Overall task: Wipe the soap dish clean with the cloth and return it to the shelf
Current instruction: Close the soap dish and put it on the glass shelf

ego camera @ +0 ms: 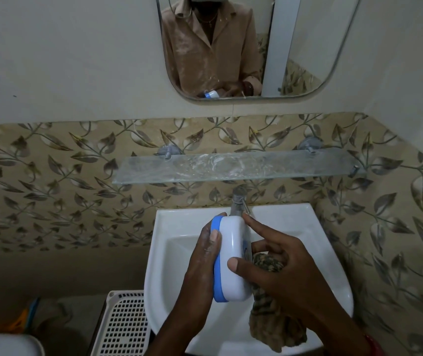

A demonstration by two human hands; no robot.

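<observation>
The soap dish (232, 255) is white with a blue rim and stands on its edge above the white basin (295, 222). My left hand (202, 263) grips its blue side, thumb over the rim. My right hand (279, 265) holds a mottled brown cloth (269, 317) bunched against the dish's far side, with the thumb on the white face and the forefinger stretched toward the tap (238, 201). The cloth hangs down into the basin. The glass shelf (238, 167) on the wall above holds nothing and shows white smears.
A mirror (308, 47) hangs above the shelf on the wall. A white perforated plastic basket (123, 325) stands left of the basin, with a white rounded object (4, 345) at the bottom left corner. Leaf-patterned tiles cover the wall behind.
</observation>
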